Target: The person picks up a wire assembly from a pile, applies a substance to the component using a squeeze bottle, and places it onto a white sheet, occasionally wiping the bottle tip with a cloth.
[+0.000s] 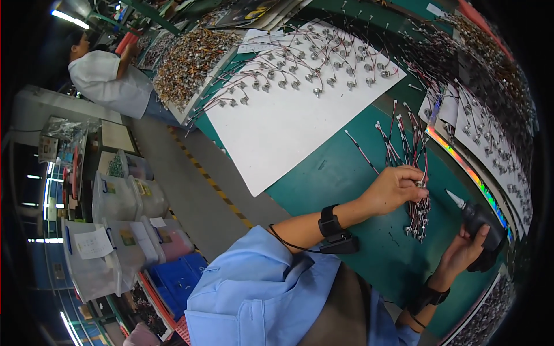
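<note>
My left hand [395, 190] is closed, thumb and fingertips pinching a small metal motor with wire leads [420, 184]. Just under it, a bunch of similar wired motors [416, 225] lies on the green mat [323, 179]. Their red and black leads, tipped with white plugs, fan out beyond the hand. In my right hand [461, 248] is a black glue bottle [483, 220], its pale tapered nozzle tilted up and toward the left hand. The nozzle tip is apart from the motor. Fingers partly hide the pinched motor.
A white board [283, 132] ahead carries many spaced wired motors along its far side. More boards of motors [490, 138] are stacked at right, beside a shiny rainbow-coloured edge. A tray of parts [193, 63] stands far left, near a person in white [109, 81]. Plastic bins [118, 202] line the left.
</note>
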